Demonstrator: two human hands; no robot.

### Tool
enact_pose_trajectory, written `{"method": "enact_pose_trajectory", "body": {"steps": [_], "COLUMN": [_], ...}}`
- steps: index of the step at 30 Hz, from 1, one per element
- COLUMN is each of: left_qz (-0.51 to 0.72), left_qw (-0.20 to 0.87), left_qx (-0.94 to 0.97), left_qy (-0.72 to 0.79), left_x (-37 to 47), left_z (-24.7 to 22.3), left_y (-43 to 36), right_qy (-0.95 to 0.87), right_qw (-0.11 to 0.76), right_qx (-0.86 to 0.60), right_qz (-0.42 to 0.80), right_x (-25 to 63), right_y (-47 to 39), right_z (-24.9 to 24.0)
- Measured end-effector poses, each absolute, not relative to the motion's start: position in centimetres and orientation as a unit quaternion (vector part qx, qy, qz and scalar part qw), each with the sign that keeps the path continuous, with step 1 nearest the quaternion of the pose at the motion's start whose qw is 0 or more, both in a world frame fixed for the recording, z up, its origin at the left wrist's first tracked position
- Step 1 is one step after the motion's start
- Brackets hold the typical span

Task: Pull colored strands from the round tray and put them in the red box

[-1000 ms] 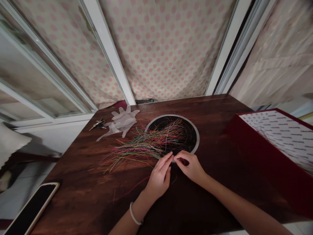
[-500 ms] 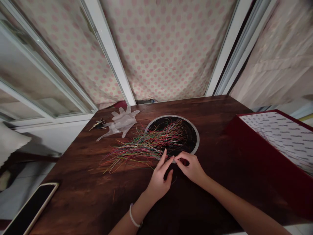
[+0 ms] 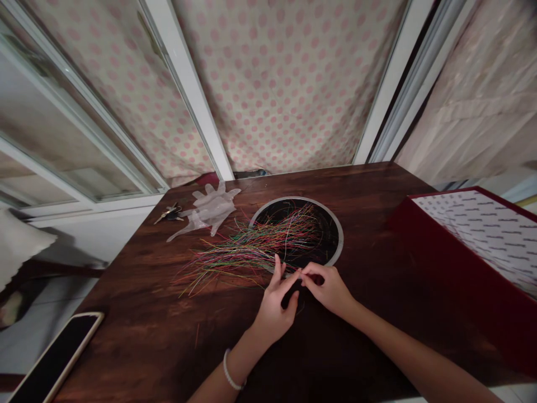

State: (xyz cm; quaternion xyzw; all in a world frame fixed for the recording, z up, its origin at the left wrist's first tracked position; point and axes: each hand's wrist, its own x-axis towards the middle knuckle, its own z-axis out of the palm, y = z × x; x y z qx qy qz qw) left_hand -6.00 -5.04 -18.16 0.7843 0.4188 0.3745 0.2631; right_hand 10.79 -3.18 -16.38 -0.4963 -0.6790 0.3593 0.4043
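A loose bundle of thin, many-coloured wires (image 3: 239, 252) lies across the table and over a round black plate with a grey rim (image 3: 340, 238). At the plate's near edge my left hand (image 3: 274, 308) has its fingers spread, the index stretched toward my other hand. Thumb and index of my right hand (image 3: 329, 286) are pinched together at that left fingertip. What the pinch holds is too small to make out. A pale strand (image 3: 287, 238) stands out on top of the bundle, its lower end near my left fingers.
Left of the bundle lie a clear plastic glove (image 3: 212, 210) and some keys (image 3: 170, 212). A phone (image 3: 59, 358) rests at the table's left edge. On the right stands a dark red box (image 3: 444, 268) with a white printed lining. A dotted curtain (image 3: 289, 84) hangs behind the table.
My left fingers have shifted slightly, the raised finger moving a little left. My right hand keeps its pinch at nearly the same spot. The whole view has moved slightly.
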Motion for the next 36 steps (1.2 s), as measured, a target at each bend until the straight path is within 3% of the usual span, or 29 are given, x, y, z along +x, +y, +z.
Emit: {"method": "enact_pose_trajectory", "body": {"steps": [28, 32, 36], "left_qz": [0.362, 0.379, 0.404], "left_qw": [0.291, 0.368, 0.566], "left_qx": [0.778, 0.742, 0.598], "left_qy": [0.423, 0.413, 0.398], "left_x": [-5.94, -5.78, -5.42], "left_z": [-17.67, -17.45, -17.55], "left_y": [-5.43, -5.43, -5.1], "right_qy": [-0.64, -0.61, -0.57], "right_qw": [0.412, 0.403, 0.392], "right_qx": [-0.474, -0.471, -0.463], "right_qz": [0.443, 0.495, 0.553], "right_x": [10.68, 10.71, 10.79], "right_y": [-3.54, -3.6, -3.42], "right_z": [-16.24, -16.23, -16.49]}}
